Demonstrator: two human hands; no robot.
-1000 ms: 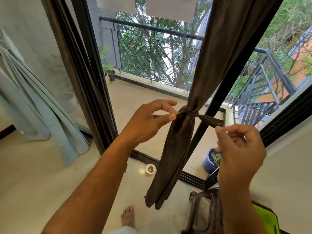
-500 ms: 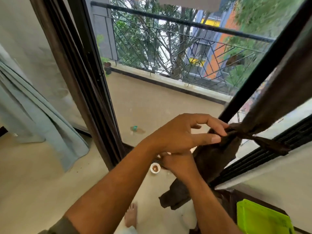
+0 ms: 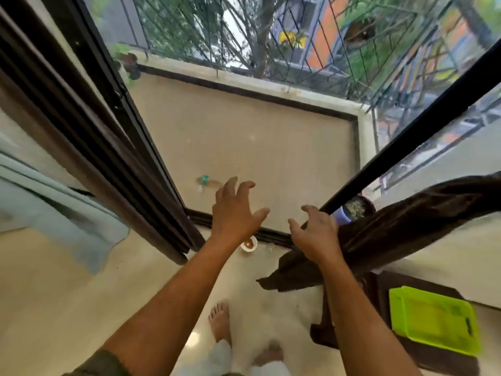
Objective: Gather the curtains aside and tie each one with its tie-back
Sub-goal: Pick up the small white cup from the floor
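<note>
**Both hands free of the brown curtain, fingers spread**

Head view, looking steeply down at the sliding-door threshold.

Left hand (image 3: 234, 213): raised in front of the glass, fingers spread and relaxed, grasping nothing. It touches no object.

Right hand (image 3: 315, 234): fingers loosely spread, nothing grasped. It sits just in front of the upper edge of the brown curtain (image 3: 393, 232); whether the back of the hand touches the cloth cannot be told.

Brown curtain: bunched into a narrow band, running from the right edge of the view down-left across the black door frame (image 3: 406, 137), its free end hanging above the floor near the right forearm. A tie-back knot cannot be made out here; motion blur softens the cloth.

Pale blue curtain (image 3: 62, 213): at the left, beside the dark left-hand door frame (image 3: 89, 147), its lower edge lying on the indoor floor.

Other items:
- Small white cup (image 3: 249, 244) on the floor at the threshold, between the two forearms.
- Small green-capped object (image 3: 205, 179) on the balcony floor beyond the glass.
- Blue pot (image 3: 352, 210) just behind the curtain, partly hidden.
- Lime-green tray (image 3: 433, 320) on a dark brown stool (image 3: 379, 299) at lower right.
- Bare feet (image 3: 220, 320) on the pale floor at the bottom centre.
</note>
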